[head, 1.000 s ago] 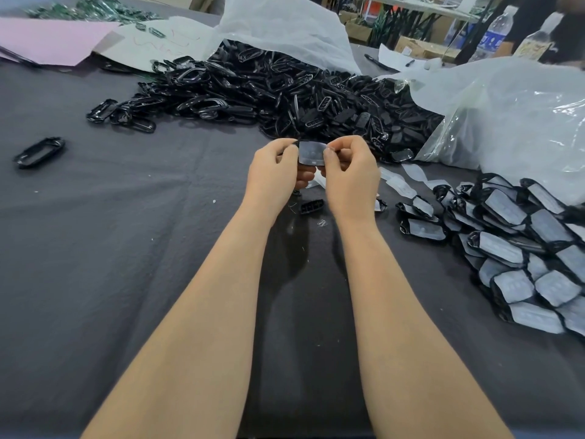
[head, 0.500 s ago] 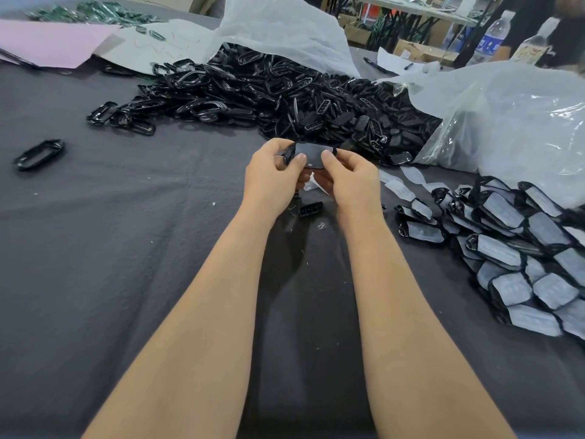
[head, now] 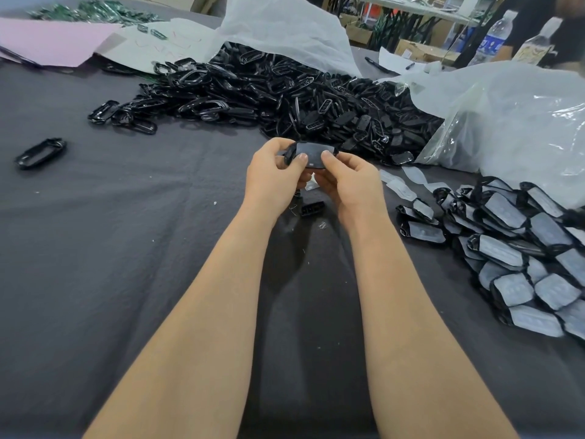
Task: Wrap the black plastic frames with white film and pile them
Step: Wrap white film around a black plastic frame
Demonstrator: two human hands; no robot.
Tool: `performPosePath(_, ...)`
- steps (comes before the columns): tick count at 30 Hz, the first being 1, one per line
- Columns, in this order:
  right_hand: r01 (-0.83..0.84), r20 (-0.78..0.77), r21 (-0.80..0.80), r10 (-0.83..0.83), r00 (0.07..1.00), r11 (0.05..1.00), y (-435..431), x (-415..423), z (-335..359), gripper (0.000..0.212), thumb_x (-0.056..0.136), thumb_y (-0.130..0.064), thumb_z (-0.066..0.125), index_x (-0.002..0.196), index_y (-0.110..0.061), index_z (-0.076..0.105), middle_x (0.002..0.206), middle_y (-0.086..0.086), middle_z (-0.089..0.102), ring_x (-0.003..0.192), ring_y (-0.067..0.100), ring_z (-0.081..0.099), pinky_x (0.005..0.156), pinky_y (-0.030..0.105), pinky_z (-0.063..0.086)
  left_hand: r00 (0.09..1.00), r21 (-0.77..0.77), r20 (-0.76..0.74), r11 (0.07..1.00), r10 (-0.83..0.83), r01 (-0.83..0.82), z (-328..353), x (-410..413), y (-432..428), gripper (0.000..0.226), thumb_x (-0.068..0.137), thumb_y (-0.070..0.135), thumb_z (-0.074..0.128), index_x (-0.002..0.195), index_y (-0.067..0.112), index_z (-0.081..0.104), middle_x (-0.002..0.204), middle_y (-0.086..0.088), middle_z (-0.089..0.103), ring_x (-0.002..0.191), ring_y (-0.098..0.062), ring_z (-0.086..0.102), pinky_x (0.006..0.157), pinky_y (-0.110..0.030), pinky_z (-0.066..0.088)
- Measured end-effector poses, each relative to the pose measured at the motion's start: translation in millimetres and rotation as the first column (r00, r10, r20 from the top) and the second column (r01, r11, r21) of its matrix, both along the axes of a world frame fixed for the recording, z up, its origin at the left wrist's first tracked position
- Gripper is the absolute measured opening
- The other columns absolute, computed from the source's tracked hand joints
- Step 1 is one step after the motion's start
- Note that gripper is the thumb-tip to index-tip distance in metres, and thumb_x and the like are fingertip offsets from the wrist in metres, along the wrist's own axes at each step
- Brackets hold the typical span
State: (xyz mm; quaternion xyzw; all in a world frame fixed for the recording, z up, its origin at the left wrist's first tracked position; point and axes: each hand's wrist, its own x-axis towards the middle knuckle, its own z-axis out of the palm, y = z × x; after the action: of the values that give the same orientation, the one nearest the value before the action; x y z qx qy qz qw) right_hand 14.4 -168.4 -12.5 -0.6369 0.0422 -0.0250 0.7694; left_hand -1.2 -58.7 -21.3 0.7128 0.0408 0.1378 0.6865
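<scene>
Both hands are up together here, the left hand [head: 272, 180] and right hand [head: 353, 185] pinching one oblong black plastic frame [head: 311, 153] between thumbs and curled fingers [head: 300, 160], its face covered by a smooth, dull grey film. Beyond the fingers sprawls a glossy heap of bare frames [head: 285, 99] spilling from a crinkled clear bag [head: 506, 115]. Off to their right, on the dark cloth-covered desk [head: 126, 248], lies the pile of wrapped frames [head: 522, 248], matte white rounded panels rimmed in black.
</scene>
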Motion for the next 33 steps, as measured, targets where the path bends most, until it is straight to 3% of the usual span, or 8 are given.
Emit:
performPosePath(4,0.028,-0.017,0.010,-0.027,0.999,1.000,0.8,0.7,-0.6,0.015,0.092,-0.006,0.059,0.078,-0.012,0.061,0.076,0.004,0.064,0.067,0.011,0.061,0.060,0.018,0.051,1.000,0.007,-0.003,1.000,-0.005,0.005,0.2,-0.3,-0.9,0.020,0.093,0.013,0.060,0.087,0.031,0.054,0.078,0.001,0.071,0.067,-0.007,0.068,0.077,-0.030,0.059)
performPosePath(8,0.066,0.018,-0.075,-0.065,0.998,0.995,3.8,1.0,-2.3,0.018,0.092,-0.007,0.058,0.076,-0.013,0.061,0.079,0.005,0.063,0.071,0.013,0.061,0.062,0.019,0.050,1.000,0.022,-0.010,1.000,0.000,0.000,0.5,-0.8,-1.5,0.020,0.093,0.013,0.060,0.087,0.030,0.053,0.081,-0.001,0.071,0.068,-0.008,0.067,0.075,-0.029,0.058)
performPosePath(13,0.030,0.024,-0.065,-0.028,0.999,0.997,4.3,-0.1,-1.3,0.015,0.094,-0.010,0.056,0.082,-0.012,0.063,0.082,0.007,0.066,0.074,0.014,0.063,0.065,0.020,0.053,0.999,0.000,-0.031,1.000,0.029,-0.029,0.1,0.2,0.1,0.012,0.093,0.015,0.060,0.095,0.026,0.054,0.078,0.001,0.070,0.065,-0.006,0.067,0.074,-0.027,0.057)
performPosePath(18,0.156,0.109,-0.275,-0.130,0.985,0.949,5.0,3.0,-3.7,0.012,0.093,-0.011,0.056,0.093,-0.002,0.064,0.088,0.013,0.067,0.079,0.021,0.065,0.081,0.036,0.057,1.000,-0.013,-0.022,1.000,-0.015,0.014,1.0,-1.6,-2.5,0.017,0.094,0.012,0.058,0.088,0.027,0.054,0.077,0.000,0.070,0.063,-0.003,0.066,0.065,-0.021,0.055)
performPosePath(21,0.142,0.089,-0.239,-0.124,0.988,0.961,4.6,3.1,-2.9,0.009,0.093,-0.010,0.056,0.092,-0.003,0.061,0.088,0.013,0.065,0.080,0.020,0.062,0.077,0.032,0.055,0.999,-0.028,-0.013,0.999,-0.031,0.031,2.5,-2.6,-2.6,0.019,0.094,0.011,0.058,0.087,0.027,0.053,0.077,0.001,0.070,0.060,-0.001,0.065,0.059,-0.015,0.052)
performPosePath(26,0.078,0.051,-0.186,-0.069,0.996,0.979,2.9,2.0,-2.8,0.010,0.095,-0.010,0.056,0.089,-0.007,0.064,0.086,0.009,0.066,0.075,0.016,0.064,0.066,0.023,0.054,0.999,-0.010,-0.027,1.000,-0.017,0.016,2.4,-1.9,-1.0,0.020,0.094,0.011,0.059,0.087,0.028,0.053,0.076,0.002,0.069,0.060,-0.001,0.066,0.064,-0.019,0.056)
performPosePath(29,0.072,0.078,-0.247,-0.054,0.995,0.966,5.1,0.9,-1.8,0.011,0.093,-0.008,0.058,0.101,-0.002,0.062,0.095,0.016,0.067,0.081,0.020,0.065,0.074,0.029,0.056,0.999,-0.013,-0.032,1.000,-0.001,0.001,2.2,-1.5,-1.1,0.020,0.094,0.011,0.059,0.087,0.029,0.053,0.078,0.000,0.070,0.062,-0.004,0.066,0.065,-0.021,0.055)
performPosePath(33,0.084,0.075,-0.230,-0.068,0.995,0.970,6.8,-1.4,1.3,0.002,0.091,-0.004,0.058,0.091,-0.006,0.059,0.095,0.018,0.065,0.085,0.026,0.064,0.082,0.039,0.055,0.999,0.004,-0.039,1.000,0.005,-0.005,1.9,-1.3,-1.6,0.019,0.094,0.012,0.059,0.088,0.029,0.053,0.081,0.001,0.071,0.067,-0.007,0.068,0.071,-0.026,0.058)
